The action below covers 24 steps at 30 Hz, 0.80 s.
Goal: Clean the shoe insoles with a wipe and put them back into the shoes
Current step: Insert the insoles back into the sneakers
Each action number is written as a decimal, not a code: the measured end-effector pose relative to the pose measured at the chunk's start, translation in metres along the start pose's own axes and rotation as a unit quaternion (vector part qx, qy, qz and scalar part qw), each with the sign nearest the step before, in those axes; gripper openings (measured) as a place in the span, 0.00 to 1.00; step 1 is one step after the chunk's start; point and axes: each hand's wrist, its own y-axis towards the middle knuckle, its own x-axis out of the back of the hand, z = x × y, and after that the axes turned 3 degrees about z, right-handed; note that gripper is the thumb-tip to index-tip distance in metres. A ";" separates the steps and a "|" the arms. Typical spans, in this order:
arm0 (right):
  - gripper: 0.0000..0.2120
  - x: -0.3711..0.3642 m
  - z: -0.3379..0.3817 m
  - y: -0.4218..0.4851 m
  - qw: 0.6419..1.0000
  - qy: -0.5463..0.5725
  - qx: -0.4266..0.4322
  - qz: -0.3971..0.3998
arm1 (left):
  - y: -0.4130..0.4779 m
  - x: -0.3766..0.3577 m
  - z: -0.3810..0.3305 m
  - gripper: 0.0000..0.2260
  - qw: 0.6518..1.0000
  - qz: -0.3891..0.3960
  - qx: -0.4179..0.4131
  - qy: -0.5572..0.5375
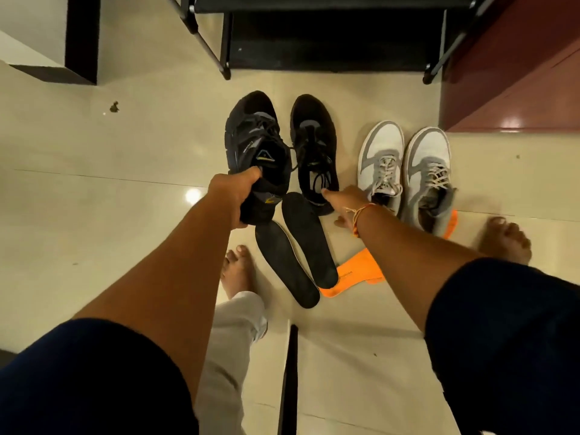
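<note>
The left hand's fingers [251,175] curled over the heel collar of the first black shoe [254,142] in a full grip, with the toe pointing to twelve o'clock. The right hand [345,207] reached to the heel of the second black shoe [314,146], at three o'clock of the first. Its thumb touched the collar, but I cannot tell whether its fingers held anything.

At six o'clock of these shoes the two black insoles [309,240] lay side by side on the floor [110,199], touching along their length. They were matte and dark, and the left one showed a pale edge. They would probably handle as light, thin and floppy, not fragile. A pinch at the heel end, or a flat palm under the middle, should stop them drooping.

One of the orange insoles [354,271] lay at five o'clock beneath the right forearm. The other peeked from behind the grey-and-white shoes [381,161]. No wipe showed.
</note>
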 end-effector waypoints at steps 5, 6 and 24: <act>0.28 -0.016 -0.012 0.037 0.994 0.084 -0.043 0.050 | 0.041 -0.002 0.015 0.28 1.000 -0.013 0.023 -0.013; 0.24 -0.017 -0.012 0.042 0.990 0.118 -0.056 0.054 | 0.045 -0.002 0.017 0.27 0.999 -0.013 0.024 -0.017; 0.07 0.065 0.024 -0.251 0.967 0.211 0.089 0.111 | -0.211 0.030 0.039 0.16 0.979 0.042 -0.086 -0.182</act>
